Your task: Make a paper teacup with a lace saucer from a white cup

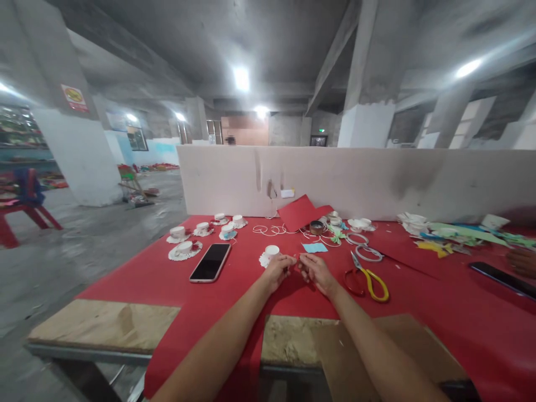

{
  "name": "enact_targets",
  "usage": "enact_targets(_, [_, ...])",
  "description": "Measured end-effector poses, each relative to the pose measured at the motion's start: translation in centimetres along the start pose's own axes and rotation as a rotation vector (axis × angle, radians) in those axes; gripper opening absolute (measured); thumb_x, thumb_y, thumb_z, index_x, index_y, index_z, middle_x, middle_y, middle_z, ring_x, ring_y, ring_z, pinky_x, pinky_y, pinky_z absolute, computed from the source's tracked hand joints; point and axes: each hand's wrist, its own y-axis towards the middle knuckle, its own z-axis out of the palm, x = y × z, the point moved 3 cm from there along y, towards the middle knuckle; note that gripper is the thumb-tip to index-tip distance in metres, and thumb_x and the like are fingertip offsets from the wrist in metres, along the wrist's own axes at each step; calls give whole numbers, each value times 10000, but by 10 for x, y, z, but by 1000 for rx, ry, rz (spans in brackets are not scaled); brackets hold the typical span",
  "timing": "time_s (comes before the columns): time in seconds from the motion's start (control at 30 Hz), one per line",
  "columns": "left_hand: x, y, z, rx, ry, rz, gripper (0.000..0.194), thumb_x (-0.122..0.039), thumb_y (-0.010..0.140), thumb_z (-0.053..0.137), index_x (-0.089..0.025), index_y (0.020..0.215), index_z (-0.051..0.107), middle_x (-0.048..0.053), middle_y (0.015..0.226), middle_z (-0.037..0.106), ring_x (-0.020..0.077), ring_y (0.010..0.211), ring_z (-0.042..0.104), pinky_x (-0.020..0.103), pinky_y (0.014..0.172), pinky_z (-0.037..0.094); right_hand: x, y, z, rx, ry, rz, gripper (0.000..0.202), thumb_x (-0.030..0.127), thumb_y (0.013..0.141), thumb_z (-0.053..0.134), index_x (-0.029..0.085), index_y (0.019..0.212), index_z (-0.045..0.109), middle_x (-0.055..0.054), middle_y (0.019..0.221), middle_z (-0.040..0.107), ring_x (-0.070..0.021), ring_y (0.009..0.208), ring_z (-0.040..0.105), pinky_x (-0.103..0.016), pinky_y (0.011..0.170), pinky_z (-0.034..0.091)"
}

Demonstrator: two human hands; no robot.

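My left hand and my right hand are close together above the red table covering, fingertips pinched towards each other. Whatever is between the fingers is too small to make out. Just behind my left hand sits a small white hat-shaped piece with a lacy brim, partly hidden by the hand. A light blue paper piece lies beyond my right hand. To its right are scissors with one yellow and one red handle loop.
A phone lies left of my hands, near several more white hat-shaped pieces. Tape rolls, white cord, red sheet and paper scraps lie behind. Another person's hand is at far right, by a dark phone.
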Motion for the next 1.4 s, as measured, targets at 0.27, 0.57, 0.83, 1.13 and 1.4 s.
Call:
enact_targets(0.27, [-3, -7, 1, 69, 6, -34, 127, -203, 575, 661, -126, 634, 580, -38, 533, 474, 51, 466, 395, 179, 429, 278, -3, 4, -6, 41, 134, 0, 328, 436, 706, 663, 162, 886, 642, 21, 611, 557, -49, 394, 440, -174, 343, 282])
enact_targets(0.57, [5, 8, 8, -31, -5, -55, 96, -132, 529, 649, -119, 591, 577, -28, 514, 486, 62, 471, 421, 180, 439, 319, 3, -2, -11, -5, 91, 17, 355, 372, 656, 706, 185, 942, 610, 40, 618, 527, -46, 423, 424, -169, 377, 298])
enact_targets(0.83, [8, 4, 5, -75, -24, 85, 187, -227, 508, 699, -128, 603, 571, -21, 529, 518, 72, 477, 451, 204, 485, 371, -3, 2, -9, -111, -105, -23, 353, 445, 621, 700, 168, 809, 587, 44, 591, 543, -56, 392, 429, -174, 344, 299])
enact_targets(1.13, [13, 4, 9, -151, 106, 158, 135, -217, 537, 694, -139, 598, 602, -24, 493, 525, 68, 436, 426, 200, 446, 316, -5, 3, -12, -144, -263, -88, 326, 450, 644, 688, 142, 725, 614, 28, 441, 567, -87, 365, 473, -198, 385, 345])
enact_targets(1.4, [12, 6, 9, -135, -59, 103, 86, -144, 518, 646, -134, 562, 573, -18, 504, 523, 73, 458, 422, 197, 452, 309, 0, -1, -6, -152, -190, -77, 317, 431, 645, 706, 149, 779, 654, 11, 491, 587, -108, 410, 505, -217, 398, 365])
